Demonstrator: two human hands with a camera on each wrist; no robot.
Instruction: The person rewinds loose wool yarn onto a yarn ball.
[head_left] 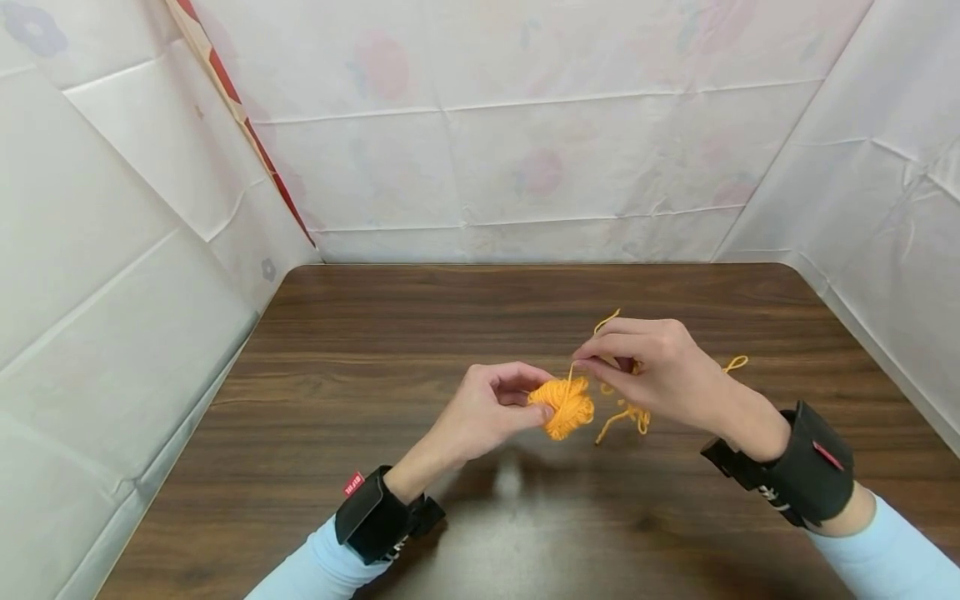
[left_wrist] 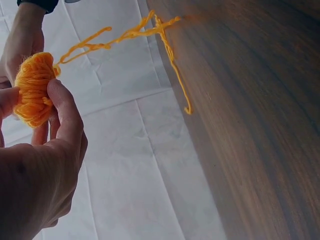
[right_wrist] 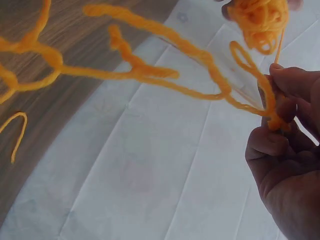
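Left hand pinches a fuzzy orange yarn bundle — right hand grips its thin strand above the dark wood-grain surface, mid-width.

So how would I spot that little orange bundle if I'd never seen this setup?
Start at the dark wooden table ringed by white sheeting. Above its middle, two hands meet; the left hand pinches a small orange yarn bundle. It is the one dense, fluffy clump, unlike the thin loose yarn strands trailing to its right, which the right hand pinches.
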